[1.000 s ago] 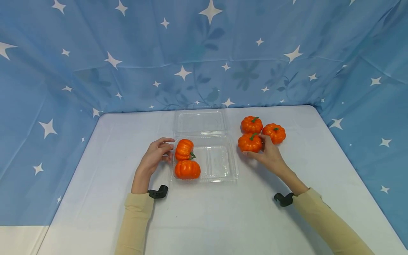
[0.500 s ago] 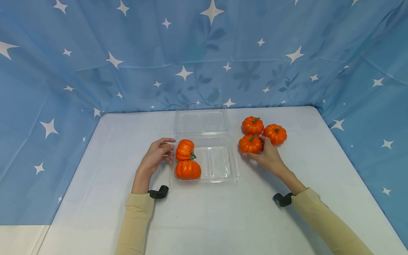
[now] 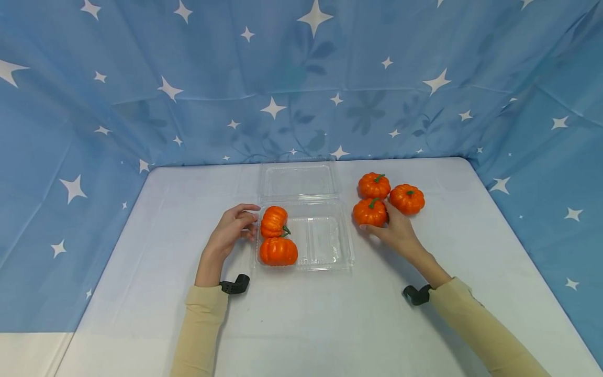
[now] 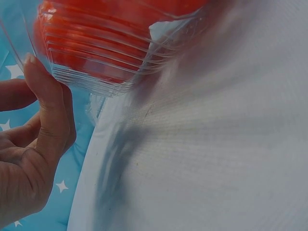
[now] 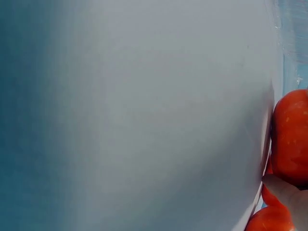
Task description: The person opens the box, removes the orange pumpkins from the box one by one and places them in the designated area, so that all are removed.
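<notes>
My right hand [image 3: 399, 233] grips a small orange toy pumpkin [image 3: 369, 212] with a green stem, thumb at its near side and fingers on its right. In the right wrist view the pumpkin [image 5: 291, 137] shows at the right edge with part of a finger under it. My left hand [image 3: 231, 228] touches the left edge of an open clear plastic clamshell box [image 3: 347, 235], its fingers loosely bent. Two pumpkins lie in the box's left part: the rear one [image 3: 274, 221] and the front one [image 3: 279, 252]. The left wrist view shows fingertips [image 4: 30, 61] against the clear rim.
Two more pumpkins, one behind [image 3: 374, 186] and one to the right [image 3: 407, 199], stand close to the gripped one. The box's lid [image 3: 299, 180] lies folded back on the white table [image 3: 301, 324]. A blue star-patterned curtain [image 3: 301, 78] borders the table's back and sides.
The whole head view has shifted slightly. Both hands keep their places, the right on the same pumpkin and the left at the box edge.
</notes>
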A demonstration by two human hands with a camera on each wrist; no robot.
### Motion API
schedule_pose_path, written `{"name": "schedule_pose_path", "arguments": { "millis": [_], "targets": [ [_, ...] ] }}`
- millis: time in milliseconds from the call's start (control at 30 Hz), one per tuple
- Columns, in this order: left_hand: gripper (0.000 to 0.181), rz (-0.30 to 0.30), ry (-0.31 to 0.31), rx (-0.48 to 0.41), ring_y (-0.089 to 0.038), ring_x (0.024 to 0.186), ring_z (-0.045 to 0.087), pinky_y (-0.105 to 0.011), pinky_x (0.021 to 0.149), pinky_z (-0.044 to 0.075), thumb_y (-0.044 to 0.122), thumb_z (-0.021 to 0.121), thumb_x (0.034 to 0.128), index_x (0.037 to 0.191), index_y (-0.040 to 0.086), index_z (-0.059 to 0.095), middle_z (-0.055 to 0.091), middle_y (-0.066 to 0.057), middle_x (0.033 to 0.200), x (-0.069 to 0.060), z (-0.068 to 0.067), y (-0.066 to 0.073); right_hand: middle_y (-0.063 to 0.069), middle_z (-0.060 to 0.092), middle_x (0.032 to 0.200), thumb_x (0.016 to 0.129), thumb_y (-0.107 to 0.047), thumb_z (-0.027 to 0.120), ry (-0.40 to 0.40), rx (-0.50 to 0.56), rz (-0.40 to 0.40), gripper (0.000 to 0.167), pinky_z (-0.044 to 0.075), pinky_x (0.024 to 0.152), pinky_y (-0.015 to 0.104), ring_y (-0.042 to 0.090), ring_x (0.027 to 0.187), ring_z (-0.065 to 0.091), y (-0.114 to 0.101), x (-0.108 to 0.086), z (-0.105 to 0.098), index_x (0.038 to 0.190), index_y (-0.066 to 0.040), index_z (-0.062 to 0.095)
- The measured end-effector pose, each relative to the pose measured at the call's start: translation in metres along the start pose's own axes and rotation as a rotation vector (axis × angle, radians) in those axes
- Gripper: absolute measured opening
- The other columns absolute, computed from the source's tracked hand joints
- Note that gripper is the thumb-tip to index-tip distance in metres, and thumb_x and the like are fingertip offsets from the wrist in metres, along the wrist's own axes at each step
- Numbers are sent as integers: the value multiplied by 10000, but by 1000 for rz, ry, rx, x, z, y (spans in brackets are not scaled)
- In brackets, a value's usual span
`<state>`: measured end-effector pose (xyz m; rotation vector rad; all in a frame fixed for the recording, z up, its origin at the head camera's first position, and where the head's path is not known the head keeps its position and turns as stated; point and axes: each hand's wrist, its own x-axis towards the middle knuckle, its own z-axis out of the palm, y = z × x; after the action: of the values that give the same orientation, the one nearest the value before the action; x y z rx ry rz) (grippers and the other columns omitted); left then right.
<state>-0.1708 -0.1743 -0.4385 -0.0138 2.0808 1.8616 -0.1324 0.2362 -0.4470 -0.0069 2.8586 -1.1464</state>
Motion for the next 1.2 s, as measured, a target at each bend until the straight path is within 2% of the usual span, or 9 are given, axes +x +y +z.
{"name": "schedule_pose_path", "arguments": {
  "millis": [367,867,1000,1200],
  "targets": [
    [409,-8,4,2,-137,641,564,-235,585,554,127,569,1033,1402,-39,517,588,-65,892,0,-1,0,341,363,1568,888,-297,826,23,-22,58,985,357,1164,616,492,1432,400,-3,0,0,1560,120,240],
    [406,-2,-10,-14,-147,631,561,-240,580,553,126,568,1032,1399,-41,518,588,-57,867,1,1,1,349,307,1592,906,-297,804,13,-40,122,1004,315,1178,636,505,1465,335,-9,3,-6,1574,122,183],
    [405,-4,-7,-11,-142,637,563,-235,588,557,126,564,1034,1401,-37,516,586,-62,880,0,0,0,348,291,1602,901,-286,811,7,-27,116,1019,301,1186,634,503,1480,314,-10,0,-8,1581,115,167],
    [406,-1,-7,-7,-141,640,563,-233,590,559,122,561,1033,1403,-39,512,587,-67,877,0,-1,0,347,380,1552,902,-248,809,16,-16,82,949,364,1157,623,495,1435,393,-14,-3,-13,1562,115,233]
  ]
}}
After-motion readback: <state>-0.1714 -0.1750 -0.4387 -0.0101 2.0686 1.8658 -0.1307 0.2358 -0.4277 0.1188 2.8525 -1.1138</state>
